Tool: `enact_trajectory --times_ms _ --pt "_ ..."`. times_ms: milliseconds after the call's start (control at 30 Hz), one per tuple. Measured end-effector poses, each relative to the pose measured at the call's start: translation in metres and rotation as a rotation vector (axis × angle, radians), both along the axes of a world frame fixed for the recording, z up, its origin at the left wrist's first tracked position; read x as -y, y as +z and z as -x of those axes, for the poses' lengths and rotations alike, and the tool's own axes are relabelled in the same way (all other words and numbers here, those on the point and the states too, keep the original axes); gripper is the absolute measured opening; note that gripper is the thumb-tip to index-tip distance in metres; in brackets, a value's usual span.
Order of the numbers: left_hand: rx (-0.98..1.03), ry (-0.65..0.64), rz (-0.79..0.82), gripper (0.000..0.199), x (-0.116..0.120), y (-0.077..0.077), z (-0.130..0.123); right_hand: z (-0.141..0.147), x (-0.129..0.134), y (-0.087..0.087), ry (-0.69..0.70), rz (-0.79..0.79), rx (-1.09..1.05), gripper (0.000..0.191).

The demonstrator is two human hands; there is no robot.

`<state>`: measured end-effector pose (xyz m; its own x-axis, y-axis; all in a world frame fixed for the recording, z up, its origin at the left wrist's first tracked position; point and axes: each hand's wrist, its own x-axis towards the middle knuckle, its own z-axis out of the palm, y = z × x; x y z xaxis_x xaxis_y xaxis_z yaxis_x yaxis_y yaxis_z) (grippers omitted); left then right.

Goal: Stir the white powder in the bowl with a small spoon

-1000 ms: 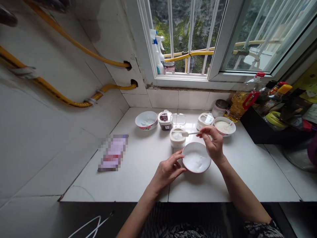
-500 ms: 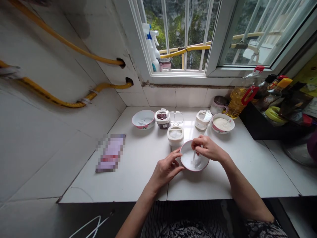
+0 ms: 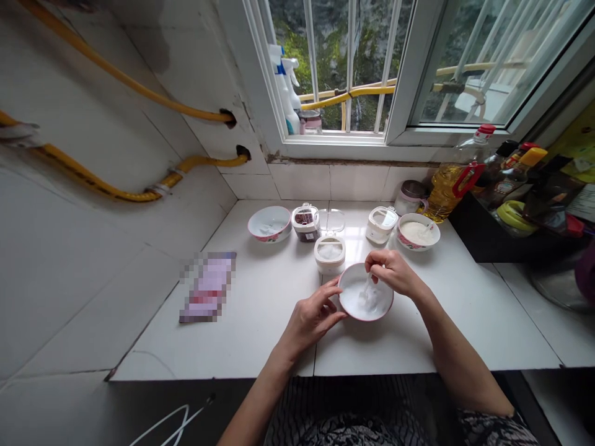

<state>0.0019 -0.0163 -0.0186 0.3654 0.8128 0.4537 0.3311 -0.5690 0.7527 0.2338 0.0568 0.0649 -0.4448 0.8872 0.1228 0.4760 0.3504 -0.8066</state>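
Note:
A white bowl [image 3: 357,310] with a pinkish rim stands on the white tiled counter [image 3: 260,341]. My left hand [image 3: 312,314] grips its left rim between thumb and fingers. Over the bowl's upper right side, my right hand [image 3: 389,272] pinches a small whitish spoon [image 3: 365,291], whose tip is down in the bowl. Some clear or white stuff lies in the bowl, too indistinct to name. Just behind the bowl is an open white container [image 3: 330,255] with white contents. A container of dark red pieces [image 3: 305,223] stands behind it, its clear lid raised.
A flowered bowl [image 3: 269,224] is at the back left, a lidded container [image 3: 382,224] and a bowl of pale contents [image 3: 418,232] at the back right. An oil bottle [image 3: 449,179] and a black box [image 3: 483,232] of bottles stand right. A blurred purple packet [image 3: 209,287] lies left.
My right hand has moved slightly right and away from me, and the spoon now leans more to the right. My left hand still grips the bowl in the same place.

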Motion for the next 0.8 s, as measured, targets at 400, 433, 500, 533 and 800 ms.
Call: enact_trajectory --times_ms 400,433,500,533,800 --pt "-0.012 0.002 -0.001 0.027 0.0004 -0.0005 0.0003 0.0063 0.0015 -0.0035 0.025 0.003 -0.018 0.017" --pt "-0.012 0.003 0.005 0.027 0.0005 -0.0003 0.0003 0.0074 0.0019 -0.0037 0.033 0.012 -0.027 0.017" --pt "-0.010 -0.001 0.021 0.028 0.0006 -0.0001 0.0004 0.0087 0.0029 -0.0037 0.039 0.038 -0.052 0.017" --pt "-0.009 -0.002 0.027 0.028 0.0006 0.0000 0.0005 0.0089 0.0034 -0.0036 0.038 0.057 -0.069 0.017" --pt "-0.007 0.001 0.024 0.028 0.0006 -0.0005 0.0006 0.0065 0.0002 -0.0036 -0.031 0.314 -0.333 0.011"
